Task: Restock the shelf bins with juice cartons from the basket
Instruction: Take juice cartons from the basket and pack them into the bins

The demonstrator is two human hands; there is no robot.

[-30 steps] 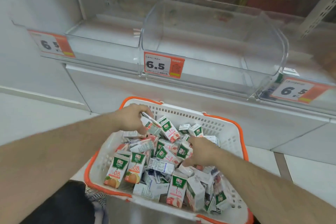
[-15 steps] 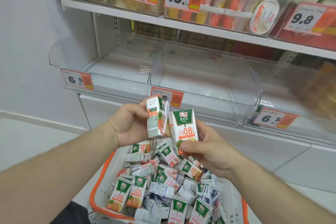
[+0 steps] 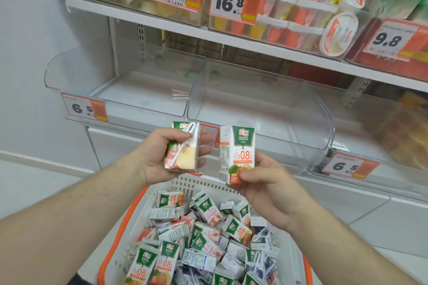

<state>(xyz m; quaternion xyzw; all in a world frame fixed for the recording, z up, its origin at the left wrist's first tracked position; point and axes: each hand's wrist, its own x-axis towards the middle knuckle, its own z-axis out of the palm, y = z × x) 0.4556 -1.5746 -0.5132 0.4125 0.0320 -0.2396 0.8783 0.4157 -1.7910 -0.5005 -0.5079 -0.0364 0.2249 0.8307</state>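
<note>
While your left hand [image 3: 159,157] grips the apple carton [image 3: 183,147] with fingers wrapped round it, its loose straw could snag on a bin rim; your right hand [image 3: 266,188] only pinches the orange carton [image 3: 237,154] by its bottom corner (a shallow hold), so it may tip above the basket [image 3: 185,184], short of the clear bin [image 3: 259,109].

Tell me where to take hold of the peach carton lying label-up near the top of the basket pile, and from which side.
Grip the peach carton across its two long narrow sides, coming down from above. It lies flat and tilted on top of the pile in the basket, broad printed face up, so the sides look reachable; neighbours crowd its lower end, so favour the green upper half.
</note>
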